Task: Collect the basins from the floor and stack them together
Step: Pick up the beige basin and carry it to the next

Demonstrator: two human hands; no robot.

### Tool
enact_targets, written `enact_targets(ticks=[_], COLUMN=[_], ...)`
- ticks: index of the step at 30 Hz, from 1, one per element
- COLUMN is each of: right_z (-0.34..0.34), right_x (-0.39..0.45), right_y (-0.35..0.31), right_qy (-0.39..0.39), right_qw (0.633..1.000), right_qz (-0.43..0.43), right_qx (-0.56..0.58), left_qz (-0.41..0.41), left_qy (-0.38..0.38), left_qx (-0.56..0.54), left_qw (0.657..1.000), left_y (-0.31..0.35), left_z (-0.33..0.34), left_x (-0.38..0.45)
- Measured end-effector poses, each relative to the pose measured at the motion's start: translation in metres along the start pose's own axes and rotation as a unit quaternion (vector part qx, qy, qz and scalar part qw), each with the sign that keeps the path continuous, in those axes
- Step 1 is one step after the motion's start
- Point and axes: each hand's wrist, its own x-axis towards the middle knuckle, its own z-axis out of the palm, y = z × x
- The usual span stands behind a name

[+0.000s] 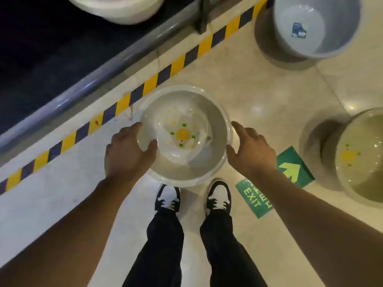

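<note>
A clear plastic basin (187,162) with a yellow and green mark on its bottom is right in front of my shoes. My left hand (126,154) grips its left rim, thumb inside the bowl and fingers outside. My right hand (250,154) is spread against the right rim, index finger and thumb touching the edge without wrapping it. A second clear basin (362,160) with the same mark stands on the floor at the right edge. A grey-white basin (317,25) with a blue sticker sits at the top right. Another white basin (116,7) shows at the top left, cut off.
A yellow and dark striped line (145,88) and a metal rail (93,83) run diagonally across the floor, with a dark area beyond them. A green EXIT arrow sign (275,183) is stuck on the tiles to my right. My shoes (167,197) stand just behind the basin.
</note>
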Motion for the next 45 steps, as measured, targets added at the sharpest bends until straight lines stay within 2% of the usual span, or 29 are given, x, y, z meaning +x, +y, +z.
enact_targets(ticks=[4, 9, 13, 18, 23, 26, 33, 38, 45], right_z=[0.081, 0.145, 0.152, 0.106, 0.018, -0.043, -0.144, -0.159, -0.123], right_x=[0.041, 0.068, 0.074, 0.055, 0.011, -0.021, -0.097, -0.141, -0.152], right_y=[-0.002, -0.005, 0.003, 0.021, 0.048, 0.079, 0.170, 0.258, 0.395], right_qy=[0.011, 0.073, 0.085, 0.092, 0.139, 0.166, 0.247, 0.280, 0.284], right_qw=[0.999, 0.987, 0.979, 0.971, 0.954, 0.938, 0.875, 0.820, 0.769], right_qz=[0.039, 0.111, 0.129, 0.144, 0.196, 0.235, 0.347, 0.429, 0.498], right_qx=[0.018, 0.086, 0.131, 0.169, 0.181, 0.192, 0.229, 0.254, 0.282], left_qz=[-0.021, -0.147, -0.169, -0.147, -0.054, 0.014, 0.161, 0.253, 0.285], left_qy=[-0.040, -0.060, -0.022, -0.042, -0.038, -0.062, -0.116, -0.159, -0.206], left_qx=[0.031, -0.032, -0.095, -0.110, -0.123, -0.143, -0.130, -0.100, -0.019], left_qw=[0.998, 0.987, 0.981, 0.982, 0.990, 0.988, 0.971, 0.949, 0.936], left_y=[-0.045, -0.074, -0.079, -0.052, 0.021, 0.080, 0.247, 0.362, 0.498], left_z=[0.065, 0.122, 0.137, 0.105, 0.038, -0.004, -0.055, -0.027, 0.086], left_x=[0.042, 0.054, 0.053, 0.042, 0.026, 0.022, 0.008, -0.013, -0.029])
